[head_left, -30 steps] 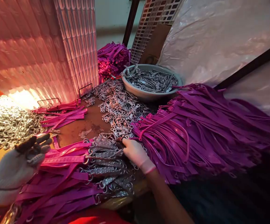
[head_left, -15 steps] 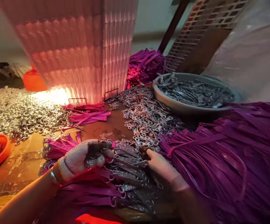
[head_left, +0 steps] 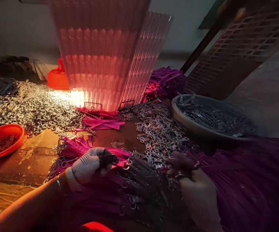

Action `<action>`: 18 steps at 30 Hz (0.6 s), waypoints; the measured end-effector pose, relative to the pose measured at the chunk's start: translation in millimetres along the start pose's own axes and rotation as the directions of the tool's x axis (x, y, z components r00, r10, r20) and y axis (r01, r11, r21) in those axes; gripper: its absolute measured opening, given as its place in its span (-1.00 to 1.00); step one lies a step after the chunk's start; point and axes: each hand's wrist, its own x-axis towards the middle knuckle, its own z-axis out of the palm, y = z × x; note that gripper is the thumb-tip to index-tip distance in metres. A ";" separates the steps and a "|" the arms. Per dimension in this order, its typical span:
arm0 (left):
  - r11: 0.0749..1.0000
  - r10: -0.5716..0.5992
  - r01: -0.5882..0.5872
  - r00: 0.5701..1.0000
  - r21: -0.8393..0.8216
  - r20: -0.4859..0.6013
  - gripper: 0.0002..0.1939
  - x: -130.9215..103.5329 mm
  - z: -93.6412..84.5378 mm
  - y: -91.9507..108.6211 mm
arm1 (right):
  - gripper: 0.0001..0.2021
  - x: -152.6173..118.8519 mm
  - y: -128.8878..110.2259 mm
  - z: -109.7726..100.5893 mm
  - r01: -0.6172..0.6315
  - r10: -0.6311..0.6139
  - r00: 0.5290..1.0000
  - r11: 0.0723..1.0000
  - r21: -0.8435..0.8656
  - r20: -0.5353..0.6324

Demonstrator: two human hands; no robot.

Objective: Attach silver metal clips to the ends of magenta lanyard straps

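Note:
My left hand (head_left: 91, 164), in a white dotted glove with dark, stained fingertips, is closed beside the ringed ends of magenta straps (head_left: 75, 146); a ring shows at its fingertips, and what else it grips is too dark to make out. Farther right, my right hand (head_left: 192, 177) is blurred, its dark fingertips at the left ends of the purple straps (head_left: 245, 170). Whether it pinches anything is hidden by the blur. Between the hands lie metal clasps (head_left: 146, 180), joined to the ringed straps on the left.
Loose metal hooks (head_left: 158, 132) lie beyond my hands, with a larger heap (head_left: 33, 106) under a red lamp (head_left: 58, 77). A grey basin (head_left: 190, 124) of metal pieces stands right. A red bowl (head_left: 21, 137) sits left. Ribbed clear panels (head_left: 93, 64) rise behind.
My right hand has moved right, away from the clasps and toward the purple straps. My left hand's fingers have drawn closer together. The camera view has shifted, and the right side looks darker.

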 end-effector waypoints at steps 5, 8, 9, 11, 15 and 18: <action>0.995 -0.027 0.026 1.000 0.094 0.009 -0.69 -6.8 10.4 -0.5 | -0.66 -19.7 -72.9 9.4 0.187 -0.184 0.925 0.982 0.024 0.333; 0.988 0.029 -0.033 0.999 0.151 0.032 -0.69 -11.0 15.7 -0.5 | -0.66 -35.1 -102.4 23.4 0.263 -0.240 0.805 0.964 0.036 0.542; 0.984 0.040 -0.046 0.998 0.170 0.038 -0.69 -12.2 17.3 -0.3 | -0.65 -38.7 -107.8 27.9 0.297 -0.267 0.784 0.954 0.040 0.560; 0.977 0.058 -0.066 0.997 0.204 0.047 -0.69 -14.5 19.8 0.1 | -0.66 -43.4 -112.9 35.6 0.350 -0.312 0.759 0.936 0.046 0.571; 0.956 0.089 -0.107 0.993 0.274 0.076 -0.75 -15.9 19.1 0.2 | -0.79 -45.8 -110.4 45.6 0.419 -0.308 0.745 0.906 -0.056 0.592; 0.888 0.133 -0.174 0.983 0.425 0.125 -0.85 -12.3 13.6 0.1 | -0.77 -45.4 -107.4 49.1 0.478 -0.315 0.738 0.869 -0.132 0.596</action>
